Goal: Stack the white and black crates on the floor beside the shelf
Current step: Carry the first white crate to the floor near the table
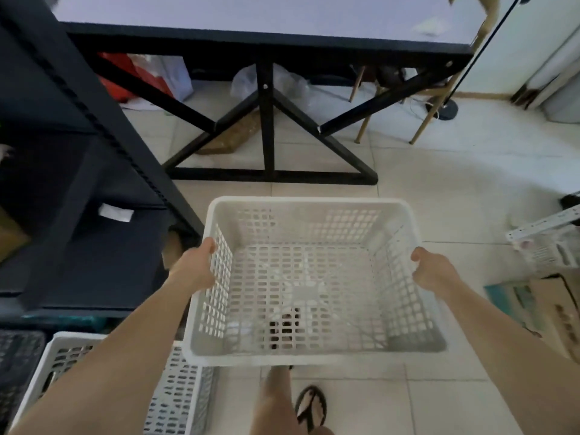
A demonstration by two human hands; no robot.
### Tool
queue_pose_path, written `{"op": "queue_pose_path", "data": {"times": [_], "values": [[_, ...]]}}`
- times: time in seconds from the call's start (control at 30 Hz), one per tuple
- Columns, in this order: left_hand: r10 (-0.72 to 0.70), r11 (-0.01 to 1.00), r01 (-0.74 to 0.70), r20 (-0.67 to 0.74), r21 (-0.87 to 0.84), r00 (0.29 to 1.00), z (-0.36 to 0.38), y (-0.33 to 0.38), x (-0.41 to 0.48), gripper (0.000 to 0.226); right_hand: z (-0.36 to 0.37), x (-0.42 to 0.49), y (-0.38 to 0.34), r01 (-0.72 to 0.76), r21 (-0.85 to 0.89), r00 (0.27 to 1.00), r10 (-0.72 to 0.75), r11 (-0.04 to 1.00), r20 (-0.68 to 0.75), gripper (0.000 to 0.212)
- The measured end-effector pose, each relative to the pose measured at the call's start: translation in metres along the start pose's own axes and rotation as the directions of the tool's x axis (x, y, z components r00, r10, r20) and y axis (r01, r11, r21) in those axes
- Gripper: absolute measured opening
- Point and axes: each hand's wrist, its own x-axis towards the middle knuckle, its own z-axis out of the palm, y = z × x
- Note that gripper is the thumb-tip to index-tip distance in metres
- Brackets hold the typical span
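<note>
I hold an empty white perforated crate point(309, 205) in the air above the tiled floor, open side up. My left hand point(197, 266) grips its left rim and my right hand point(434, 271) grips its right rim. A second white crate point(180, 390) sits on the floor at the lower left, partly hidden by my left forearm. A black crate point(17, 359) lies at the far lower left edge, beside that white crate. The dark shelf point(84, 189) stands to the left of the held crate.
A table with a black cross-braced frame point(266, 127) stands ahead, with bags beneath it. Wooden chair legs point(364, 120) and a lamp base point(447, 109) are at the upper right. A cardboard box point(552, 312) and white metal parts point(546, 227) lie at the right. My sandalled foot point(310, 406) is below the crate.
</note>
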Motion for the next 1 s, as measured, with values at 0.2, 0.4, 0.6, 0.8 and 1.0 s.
{"op": "queue_pose_path", "data": {"times": [0.2,0.4,0.6,0.8,1.0], "values": [[0.052,0.998,-0.053,-0.027,-0.044,0.998,-0.005,0.041,0.121,0.055,-0.008,0.121,-0.016,-0.001,-0.03,1.0,0.001,1.0,-0.004,0.047],[0.03,0.999,-0.029,0.026,-0.044,0.999,0.01,0.072,0.226,0.06,0.014,0.227,-0.033,-0.029,0.011,0.999,0.028,1.0,0.034,0.055],[-0.019,0.999,0.02,0.024,-0.05,1.0,0.063,0.082,0.32,0.058,0.068,0.325,-0.042,-0.048,0.057,0.997,0.044,0.997,0.063,0.059],[-0.019,0.998,0.023,0.058,-0.063,0.998,0.121,0.085,0.402,0.061,0.123,0.401,-0.044,-0.041,0.038,0.999,0.04,0.998,0.028,0.053],[-0.036,0.999,0.038,0.062,-0.028,0.997,0.154,0.095,0.444,0.057,0.154,0.44,-0.035,-0.061,0.023,0.997,0.06,0.998,0.048,0.062]]}}
